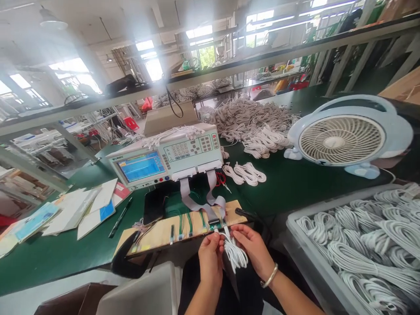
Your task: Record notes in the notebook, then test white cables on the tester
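Note:
A coiled white cable (pixel 236 256) hangs between my two hands at the front edge of the wooden board (pixel 197 222). My left hand (pixel 210 253) pinches one end of it close to a small green connector socket (pixel 215 228) on the board. Thumb and fingers of my right hand (pixel 252 247) are closed at the cable's other side, near a white end piece; the exact grip is partly hidden. Grey ribbon cables (pixel 187 197) run from the socket area up to the cable tester (pixel 167 157), whose blue screen is lit.
At right stands a translucent bin (pixel 292 221) of coiled cables, with a light-blue fan (pixel 351 131) behind it. Cable bundles (pixel 246 173) and a larger cable heap (pixel 252 118) lie on the green table. Papers (pixel 74 214), a pen (pixel 120 217) and a black clamp (pixel 126 258) are left.

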The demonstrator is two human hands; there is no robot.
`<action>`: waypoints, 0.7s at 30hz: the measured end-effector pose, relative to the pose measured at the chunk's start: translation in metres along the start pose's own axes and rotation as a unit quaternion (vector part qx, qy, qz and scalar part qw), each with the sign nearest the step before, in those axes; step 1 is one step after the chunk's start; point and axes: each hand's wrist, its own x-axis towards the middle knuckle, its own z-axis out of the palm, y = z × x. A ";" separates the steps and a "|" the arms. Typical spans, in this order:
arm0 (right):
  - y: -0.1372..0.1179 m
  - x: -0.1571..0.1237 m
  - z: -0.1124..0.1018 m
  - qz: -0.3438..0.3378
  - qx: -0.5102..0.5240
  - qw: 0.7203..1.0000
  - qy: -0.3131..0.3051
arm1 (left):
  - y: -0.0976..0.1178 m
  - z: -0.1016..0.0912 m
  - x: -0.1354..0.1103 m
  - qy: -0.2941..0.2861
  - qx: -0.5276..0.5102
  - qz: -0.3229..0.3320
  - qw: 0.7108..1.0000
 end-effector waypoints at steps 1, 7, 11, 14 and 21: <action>0.001 0.000 0.000 0.004 0.007 1.000 0.005 | 0.001 0.000 0.000 -0.020 -0.017 -0.010 1.000; -0.007 0.007 -0.002 0.047 -0.094 0.994 -0.008 | 0.008 -0.001 0.007 -0.066 0.039 -0.065 0.995; -0.016 0.019 -0.001 0.021 -0.155 0.985 -0.070 | 0.007 -0.001 0.022 -0.089 0.069 -0.056 0.992; -0.018 0.024 0.005 0.017 -0.200 0.974 -0.108 | 0.005 0.002 0.027 -0.088 0.077 -0.052 0.992; -0.010 0.027 0.009 -0.016 -0.218 0.971 -0.101 | 0.002 0.004 0.025 -0.063 0.062 -0.037 0.995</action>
